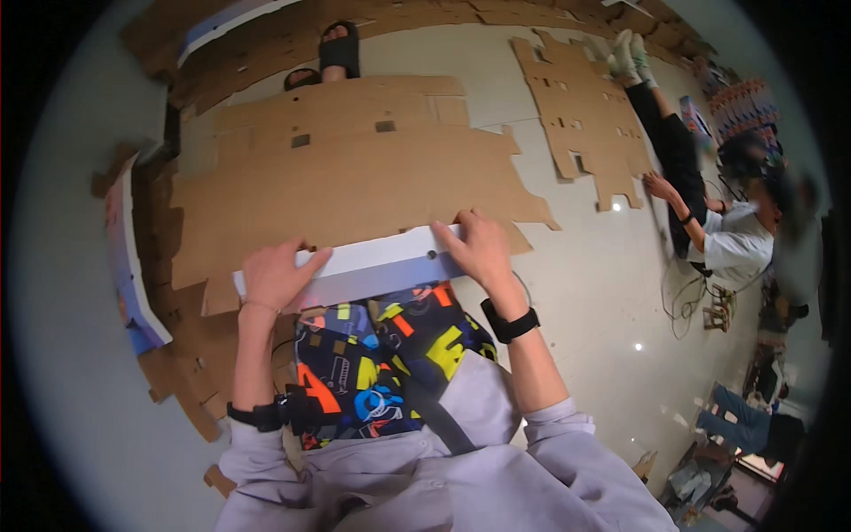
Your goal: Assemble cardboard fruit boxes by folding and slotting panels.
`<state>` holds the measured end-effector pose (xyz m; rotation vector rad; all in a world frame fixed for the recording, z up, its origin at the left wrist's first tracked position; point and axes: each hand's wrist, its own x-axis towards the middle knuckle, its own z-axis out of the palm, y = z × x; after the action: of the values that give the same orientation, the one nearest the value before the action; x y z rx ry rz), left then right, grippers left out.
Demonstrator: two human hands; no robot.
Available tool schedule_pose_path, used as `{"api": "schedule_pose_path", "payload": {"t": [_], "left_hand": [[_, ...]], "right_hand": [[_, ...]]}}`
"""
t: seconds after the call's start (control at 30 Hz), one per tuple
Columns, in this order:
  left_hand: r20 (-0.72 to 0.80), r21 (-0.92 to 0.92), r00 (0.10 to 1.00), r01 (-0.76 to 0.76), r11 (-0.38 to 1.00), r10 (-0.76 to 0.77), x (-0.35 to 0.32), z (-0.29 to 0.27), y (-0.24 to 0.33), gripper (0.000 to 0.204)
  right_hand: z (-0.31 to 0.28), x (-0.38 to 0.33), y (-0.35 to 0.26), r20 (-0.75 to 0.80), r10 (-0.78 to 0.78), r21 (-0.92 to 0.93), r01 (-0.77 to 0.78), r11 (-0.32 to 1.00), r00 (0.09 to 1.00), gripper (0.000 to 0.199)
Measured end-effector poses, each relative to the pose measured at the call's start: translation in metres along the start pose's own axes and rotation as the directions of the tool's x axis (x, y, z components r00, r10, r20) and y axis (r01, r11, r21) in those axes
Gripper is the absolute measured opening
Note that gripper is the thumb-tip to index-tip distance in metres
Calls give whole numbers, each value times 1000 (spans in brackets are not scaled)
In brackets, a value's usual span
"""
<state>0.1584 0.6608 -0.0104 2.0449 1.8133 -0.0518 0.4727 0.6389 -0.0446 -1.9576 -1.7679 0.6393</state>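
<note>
A large die-cut brown cardboard sheet (346,191) lies spread out in front of me, with two small dark slots near its far side. Along its near edge, just over my lap, runs a folded flap (372,271) with a white top and a blue-purple printed side. My left hand (273,277) is closed around the flap's left part, thumb on top. Near the right end, my right hand (479,251) grips the same flap, its thumb beside a small dark hole. The fingers' undersides are hidden.
Another cut cardboard sheet (576,115) lies on the pale floor (585,293) at the right, beside a seated person (731,239). Printed cardboard (128,257) leans at the left. Someone's sandalled foot (339,53) is at the far edge. Cables (683,306) lie right.
</note>
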Motion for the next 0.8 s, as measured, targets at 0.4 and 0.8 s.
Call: {"api": "schedule_pose_path", "payload": {"t": [0.4, 0.8], "left_hand": [[-327, -10, 940, -103, 995, 94, -18, 23, -5, 43], [-420, 39, 901, -97, 995, 104, -50, 15, 7, 38]], "right_hand": [[3, 2, 8, -18, 150, 658, -102, 746, 988, 31], [8, -13, 11, -163, 245, 507, -131, 852, 956, 28]]}}
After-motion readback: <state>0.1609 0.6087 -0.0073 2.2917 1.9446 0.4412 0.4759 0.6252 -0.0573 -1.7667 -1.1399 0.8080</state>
